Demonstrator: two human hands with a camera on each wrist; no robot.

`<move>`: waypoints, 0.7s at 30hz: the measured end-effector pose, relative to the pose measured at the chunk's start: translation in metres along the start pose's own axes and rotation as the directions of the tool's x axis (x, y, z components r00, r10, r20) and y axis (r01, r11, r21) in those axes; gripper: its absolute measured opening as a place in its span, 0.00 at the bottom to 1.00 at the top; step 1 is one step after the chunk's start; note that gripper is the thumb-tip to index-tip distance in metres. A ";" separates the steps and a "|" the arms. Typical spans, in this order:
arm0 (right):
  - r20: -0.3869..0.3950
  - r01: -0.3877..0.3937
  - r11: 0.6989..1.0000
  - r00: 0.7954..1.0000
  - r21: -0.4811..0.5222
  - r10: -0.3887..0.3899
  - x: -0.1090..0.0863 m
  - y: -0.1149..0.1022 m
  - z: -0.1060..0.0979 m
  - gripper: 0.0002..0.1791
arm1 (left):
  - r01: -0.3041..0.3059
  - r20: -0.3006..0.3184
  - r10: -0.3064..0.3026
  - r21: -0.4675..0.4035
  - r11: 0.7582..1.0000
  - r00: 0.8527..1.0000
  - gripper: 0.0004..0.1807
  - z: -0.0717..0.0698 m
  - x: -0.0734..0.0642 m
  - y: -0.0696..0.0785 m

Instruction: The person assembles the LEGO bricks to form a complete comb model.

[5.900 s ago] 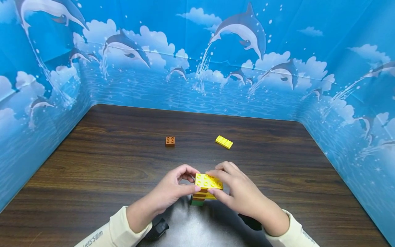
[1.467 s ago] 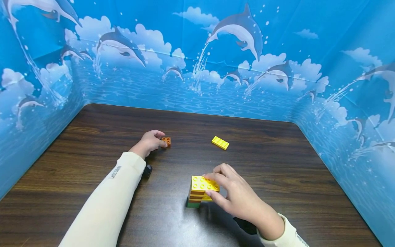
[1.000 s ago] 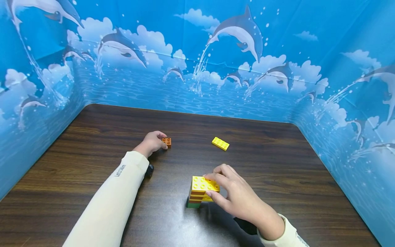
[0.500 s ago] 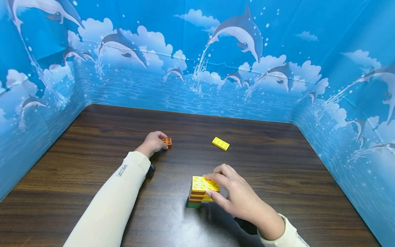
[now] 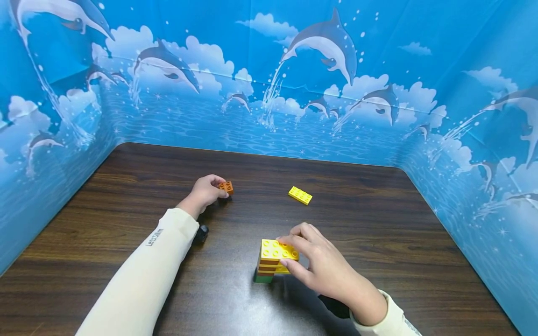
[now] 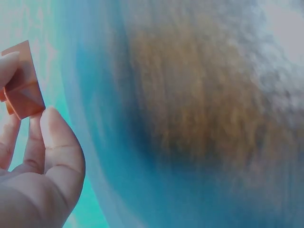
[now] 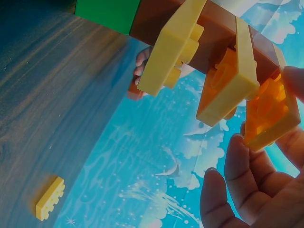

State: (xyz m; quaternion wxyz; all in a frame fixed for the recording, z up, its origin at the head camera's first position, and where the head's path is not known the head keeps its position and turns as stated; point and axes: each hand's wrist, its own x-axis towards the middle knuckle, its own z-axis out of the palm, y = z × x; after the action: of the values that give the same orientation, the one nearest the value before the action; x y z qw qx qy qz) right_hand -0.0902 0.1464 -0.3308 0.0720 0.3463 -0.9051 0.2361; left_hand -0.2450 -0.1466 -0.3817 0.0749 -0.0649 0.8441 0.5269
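Note:
My left hand [image 5: 203, 193] pinches a small brown toy building brick [image 5: 227, 187] with four studs at the back left of the table. In the left wrist view the brick [image 6: 28, 90] sits between thumb and fingertips, tilted. In front stands a tower with a green brick [image 5: 264, 279] at its foot and brown bricks [image 7: 216, 35] alternating with yellow plates [image 7: 173, 45] that jut out to the right. My right hand [image 5: 325, 266] grips the jutting end of the top yellow plate [image 5: 271, 250] between thumb and fingers, hiding part of it.
A loose yellow plate [image 5: 300, 195] lies studs up behind the tower, right of the brown brick. The dark wood table [image 5: 138, 186] ends at a blue dolphin-print curtain [image 5: 260, 126] at the back and sides.
My left hand has left the tower, reached to the brown brick and now raises it, tilted, slightly off its spot. The right hand keeps its hold on the top plate.

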 end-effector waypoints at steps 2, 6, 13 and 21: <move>0.004 0.000 1.000 1.000 -0.001 0.000 0.000 0.000 0.000 0.18 | -0.011 0.001 0.011 -0.005 1.000 1.000 0.23 -0.001 -0.003 0.002; 0.006 -0.002 1.000 1.000 0.006 0.002 0.000 0.000 0.000 0.18 | -0.034 0.008 0.034 -0.013 0.999 0.999 0.23 -0.001 -0.010 0.007; 0.005 -0.004 1.000 1.000 0.006 0.004 0.000 0.000 0.001 0.18 | -0.079 0.029 0.079 -0.024 0.997 0.996 0.23 0.001 -0.021 0.017; 0.002 0.000 1.000 1.000 0.009 0.000 0.000 0.001 0.000 0.18 | -0.130 0.031 0.131 -0.050 0.990 0.991 0.22 0.003 -0.035 0.028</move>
State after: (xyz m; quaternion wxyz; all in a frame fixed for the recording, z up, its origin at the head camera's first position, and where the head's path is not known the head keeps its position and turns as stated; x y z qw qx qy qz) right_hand -0.0906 0.1470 -0.3313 0.0697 0.3468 -0.9041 0.2399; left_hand -0.2161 -0.1307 -0.3513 0.0531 -0.0024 0.8324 0.5516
